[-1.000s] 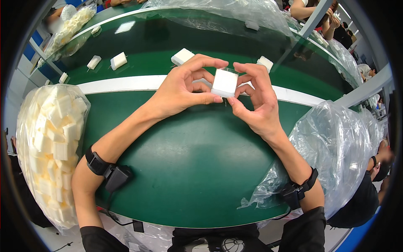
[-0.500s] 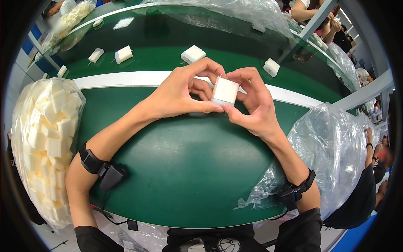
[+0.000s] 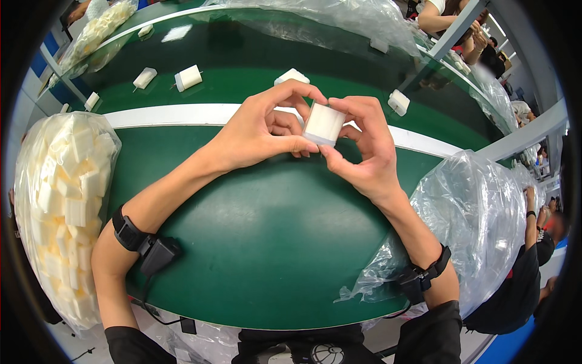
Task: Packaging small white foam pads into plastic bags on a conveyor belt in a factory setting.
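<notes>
Between my two hands, above the far edge of the green work surface (image 3: 254, 242), is a white plug charger (image 3: 325, 124) with a greyish band along its lower end. My left hand (image 3: 257, 130) pinches it from the left, with the index fingertip at its top and the thumb at its bottom. From the right, my right hand (image 3: 371, 142) grips the same charger between thumb and index finger. The fingertips hide parts of its top and bottom edges. Behind my left fingers, another white charger (image 3: 292, 77) lies partly covered on the green belt (image 3: 230, 85).
On the belt lie more chargers (image 3: 189, 78), one (image 3: 398, 102) to the right. A bag packed with white pieces (image 3: 66, 212) stands at my left. A crumpled clear plastic bag (image 3: 473, 218) lies at my right. A white rail (image 3: 176, 116) borders the belt. Other people work nearby.
The held charger has tilted, its top leaning right; the metal pins seen at its top earlier no longer show clearly. Chargers on the belt have shifted slightly to the right.
</notes>
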A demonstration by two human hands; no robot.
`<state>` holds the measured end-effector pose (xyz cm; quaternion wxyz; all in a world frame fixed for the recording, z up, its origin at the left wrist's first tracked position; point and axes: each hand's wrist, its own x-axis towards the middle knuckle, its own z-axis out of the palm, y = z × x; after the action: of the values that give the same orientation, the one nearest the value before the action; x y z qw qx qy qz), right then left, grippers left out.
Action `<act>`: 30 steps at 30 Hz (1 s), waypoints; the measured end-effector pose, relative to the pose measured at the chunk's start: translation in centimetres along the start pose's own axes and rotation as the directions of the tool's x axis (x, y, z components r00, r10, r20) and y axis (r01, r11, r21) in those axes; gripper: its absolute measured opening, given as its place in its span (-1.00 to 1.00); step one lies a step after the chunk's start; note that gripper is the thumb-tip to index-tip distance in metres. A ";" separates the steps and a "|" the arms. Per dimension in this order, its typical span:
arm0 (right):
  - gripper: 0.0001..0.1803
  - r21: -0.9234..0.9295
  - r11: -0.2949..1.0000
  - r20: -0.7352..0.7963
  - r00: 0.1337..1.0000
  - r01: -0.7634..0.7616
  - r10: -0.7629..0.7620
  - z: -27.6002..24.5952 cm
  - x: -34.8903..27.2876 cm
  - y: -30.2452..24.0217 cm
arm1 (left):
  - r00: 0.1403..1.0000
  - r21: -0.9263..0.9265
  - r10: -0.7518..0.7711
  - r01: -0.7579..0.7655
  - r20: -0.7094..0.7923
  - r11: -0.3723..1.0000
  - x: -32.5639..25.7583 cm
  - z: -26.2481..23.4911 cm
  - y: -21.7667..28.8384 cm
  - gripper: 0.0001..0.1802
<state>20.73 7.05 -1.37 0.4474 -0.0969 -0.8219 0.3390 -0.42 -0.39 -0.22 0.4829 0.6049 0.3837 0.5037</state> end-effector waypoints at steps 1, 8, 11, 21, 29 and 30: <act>-0.37 -0.001 1.000 -0.001 1.000 0.002 -0.002 0.1 0.0 0.0 | 1.000 -0.044 -0.005 0.004 -0.022 0.999 0.0 0.0 0.0 -0.35; -0.32 -0.119 0.954 -0.091 0.960 -0.274 0.264 -0.3 0.4 0.4 | 0.995 0.132 0.022 -0.008 -0.100 0.991 0.1 -0.7 -0.2 -0.37; -0.26 -0.256 0.842 -0.388 0.848 -0.475 0.360 -0.9 -0.1 1.3 | 0.905 0.519 0.199 0.029 -0.377 0.854 0.3 -1.4 -0.1 -0.65; -0.62 -0.620 0.725 0.015 0.919 -0.300 0.393 -5.3 -4.5 -11.0 | 0.891 0.918 0.328 0.373 -0.314 -0.135 0.3 -9.6 -2.7 -0.41; -0.62 -0.598 0.292 -0.555 0.648 -0.746 0.522 -11.3 -22.5 -22.7 | 0.927 0.926 0.026 0.375 -0.374 -0.052 0.3 -12.3 -2.2 -0.50; -0.57 -0.602 0.225 -0.606 0.623 -0.766 0.495 -11.5 -24.4 -22.9 | 0.943 0.943 0.049 0.330 -0.328 -0.041 0.0 -13.0 -1.5 -0.50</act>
<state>47.40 -16.06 1.29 0.2786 -0.6699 -0.6867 0.0450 -13.08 2.57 -1.35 -0.1027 0.6493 0.7471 0.0984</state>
